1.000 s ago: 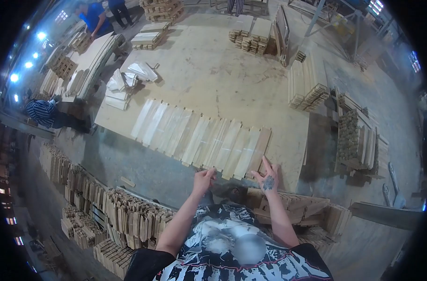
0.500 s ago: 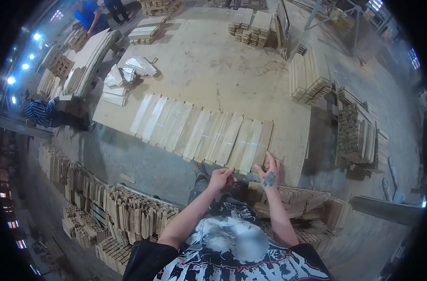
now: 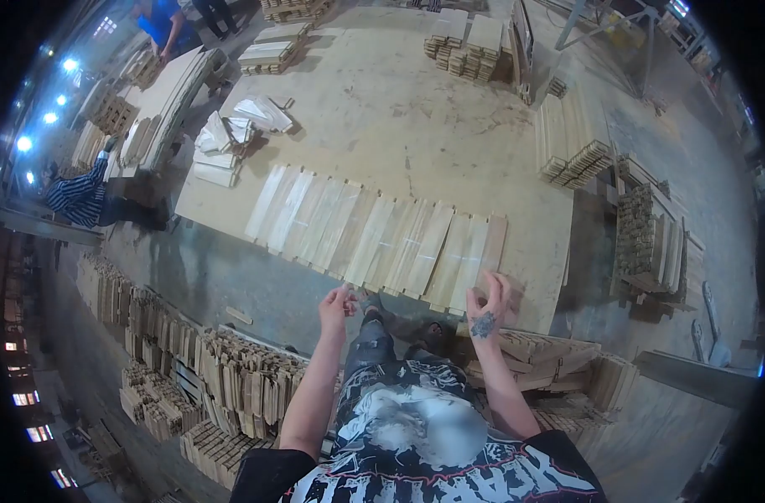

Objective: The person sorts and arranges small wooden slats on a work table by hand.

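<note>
Row of pale wooden planks (image 3: 374,230): laid side by side, edges touching or slightly overlapping, across the near part of a large flat panel (image 3: 416,126) on the workshop floor. The planks lie fanned at a slight angle.

The end plank (image 3: 489,251) closes the row on the person's right. Right hand (image 3: 487,306): at the near end of this plank, fingers loosely apart and raised, gripping nothing. Contact between fingertips and plank appears likely, but the view is too small to confirm.

Left hand (image 3: 338,303): just short of the row's near edge, about mid-row, over bare concrete. Fingers are curled together; nothing is seen in them.

A low stack of short boards (image 3: 541,356) lies under the right forearm. Bundles of stacked slats (image 3: 231,377) stand along the person's left. Further board stacks (image 3: 571,142) sit at the panel's right edge, and a loose heap of pale sheets (image 3: 231,138) at its left.

A person in a striped top (image 3: 76,197) crouches well to the left. Another in blue (image 3: 160,17) works at the far end.
</note>
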The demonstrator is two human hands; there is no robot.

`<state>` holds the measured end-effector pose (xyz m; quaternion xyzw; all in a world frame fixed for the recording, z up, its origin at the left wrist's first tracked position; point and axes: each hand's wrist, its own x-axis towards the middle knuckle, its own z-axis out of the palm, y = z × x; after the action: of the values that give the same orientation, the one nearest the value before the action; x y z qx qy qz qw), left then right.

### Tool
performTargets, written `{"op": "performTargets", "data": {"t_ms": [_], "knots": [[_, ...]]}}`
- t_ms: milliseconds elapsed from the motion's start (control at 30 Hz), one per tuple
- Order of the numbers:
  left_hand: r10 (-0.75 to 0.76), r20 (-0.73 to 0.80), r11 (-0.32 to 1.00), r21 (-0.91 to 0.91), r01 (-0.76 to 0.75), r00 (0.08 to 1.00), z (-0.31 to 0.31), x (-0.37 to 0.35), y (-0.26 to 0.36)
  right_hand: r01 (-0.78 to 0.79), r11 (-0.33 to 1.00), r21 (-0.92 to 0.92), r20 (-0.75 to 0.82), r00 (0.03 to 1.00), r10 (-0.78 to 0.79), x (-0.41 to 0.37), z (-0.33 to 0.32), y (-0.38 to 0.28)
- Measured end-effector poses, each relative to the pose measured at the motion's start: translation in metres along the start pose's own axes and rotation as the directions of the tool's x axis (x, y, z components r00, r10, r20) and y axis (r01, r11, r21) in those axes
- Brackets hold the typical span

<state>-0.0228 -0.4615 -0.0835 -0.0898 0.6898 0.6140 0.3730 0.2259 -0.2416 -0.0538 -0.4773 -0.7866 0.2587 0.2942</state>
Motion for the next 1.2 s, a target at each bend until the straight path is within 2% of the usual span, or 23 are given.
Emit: {"op": "performTargets", "data": {"t_ms": [67, 167, 233, 267, 333, 400, 467, 700, 900, 1000, 1100, 1200], "knots": [[0.019, 0.016, 1.000, -0.021, -0.019, 1.000, 0.000, 0.006, 0.001, 0.051, 0.997, 0.065, 0.021, 0.998, -0.052, 0.003, 0.001, -0.012], [0.033, 0.058, 0.999, -0.041, -0.030, 0.998, 0.002, 0.015, -0.006, 0.009, 0.988, 0.157, 0.161, 0.986, -0.035, 0.006, 0.009, -0.028], [0.033, 0.090, 0.999, -0.019, -0.032, 0.995, -0.001, 0.015, -0.006, -0.083, 0.959, 0.270, 0.293, 0.956, 0.000, 0.006, 0.014, -0.042], [-0.015, 0.123, 1.000, 0.007, 0.014, 0.992, -0.004, 0.015, -0.007, -0.134, 0.939, 0.318, 0.355, 0.935, 0.014, 0.004, 0.017, -0.049], [-0.112, 0.186, 0.993, 0.058, 0.103, 0.976, -0.008, 0.017, -0.008, -0.232, 0.904, 0.360, 0.389, 0.918, 0.080, -0.002, 0.028, -0.064], [-0.157, 0.333, 0.986, 0.108, 0.128, 0.930, -0.004, 0.011, -0.004, -0.300, 0.879, 0.372, 0.424, 0.897, 0.127, -0.010, 0.042, -0.070], [-0.226, 0.419, 0.970, 0.175, 0.167, 0.879, 0.005, 0.005, 0.001, -0.303, 0.882, 0.361, 0.392, 0.907, 0.151, -0.015, 0.051, -0.076], [-0.360, 0.555, 0.931, 0.167, 0.324, 0.750, 0.027, 0.013, -0.005, -0.341, 0.880, 0.331, 0.371, 0.904, 0.211, -0.013, 0.056, -0.098], [-0.370, 0.547, 0.912, 0.063, 0.404, 0.751, 0.030, 0.001, 0.001, -0.473, 0.797, 0.377, 0.418, 0.854, 0.310, -0.016, 0.056, -0.096], [-0.347, 0.604, 0.902, 0.006, 0.432, 0.717, 0.032, -0.011, 0.014, -0.502, 0.775, 0.383, 0.422, 0.842, 0.337, -0.018, 0.055, -0.096], [-0.356, 0.581, 0.908, 0.031, 0.417, 0.732, 0.039, -0.022, 0.035, -0.526, 0.747, 0.407, 0.426, 0.833, 0.354, -0.019, 0.054, -0.097], [-0.321, 0.564, 0.947, 0.164, 0.278, 0.761, 0.046, -0.018, 0.041, -0.512, 0.748, 0.421, 0.408, 0.844, 0.348, -0.020, 0.057, -0.096]]}}
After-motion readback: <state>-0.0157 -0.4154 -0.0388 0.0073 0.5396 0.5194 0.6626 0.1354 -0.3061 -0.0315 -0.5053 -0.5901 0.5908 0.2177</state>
